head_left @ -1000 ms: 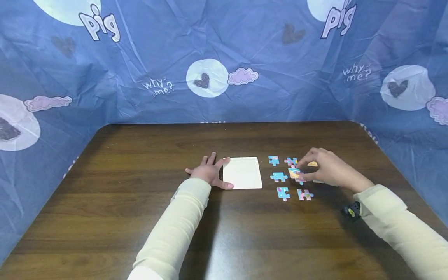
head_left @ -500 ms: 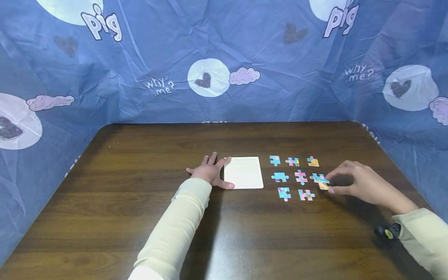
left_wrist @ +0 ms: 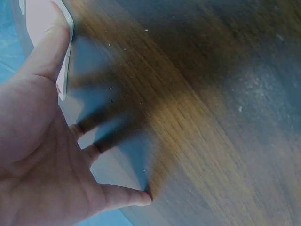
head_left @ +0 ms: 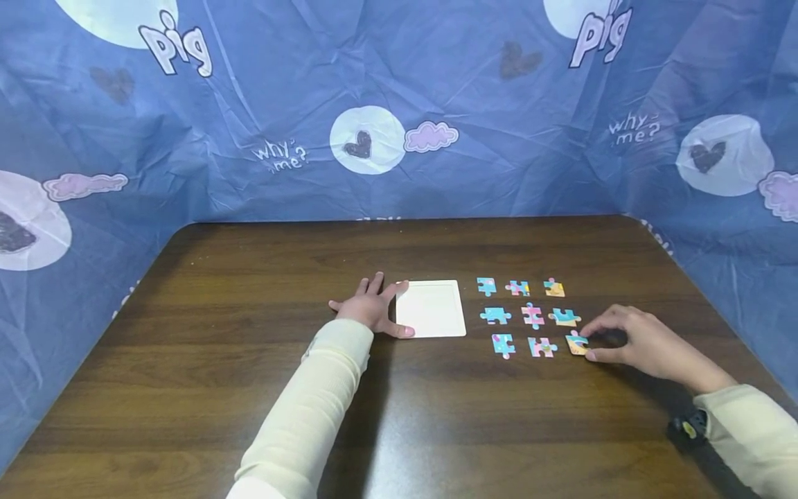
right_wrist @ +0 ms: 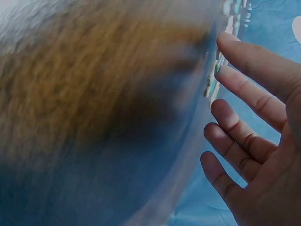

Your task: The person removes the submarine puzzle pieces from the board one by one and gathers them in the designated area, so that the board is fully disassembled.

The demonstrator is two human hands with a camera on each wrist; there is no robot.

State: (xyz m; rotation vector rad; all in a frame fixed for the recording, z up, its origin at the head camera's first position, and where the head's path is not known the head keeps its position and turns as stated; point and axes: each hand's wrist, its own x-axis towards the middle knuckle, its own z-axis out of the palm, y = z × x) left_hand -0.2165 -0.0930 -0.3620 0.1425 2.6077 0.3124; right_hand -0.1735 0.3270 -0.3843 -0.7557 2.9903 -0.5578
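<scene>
My left hand (head_left: 366,310) lies with its fingers spread at the left side of a white square puzzle frame (head_left: 431,309), thumb and index finger resting on its edge. In the left wrist view the thumb reaches onto the frame's pale corner (left_wrist: 44,14), and the other fingers stretch over the table. At the right, my right hand (head_left: 645,344) pinches a puzzle piece (head_left: 577,344) between thumb and index finger, at the near right corner of a grid of pieces. The right wrist view shows the pieces edge-on by the fingertips, blurred.
Several other blue, pink and yellow puzzle pieces, such as the pink middle one (head_left: 533,315), lie apart in rows right of the frame. The brown wooden table (head_left: 474,430) is backed by a blue printed cloth (head_left: 399,69).
My right hand has carried the puzzle piece from the grid's middle to the right, then toward me, down to the near right corner. My left hand has stayed on the frame.
</scene>
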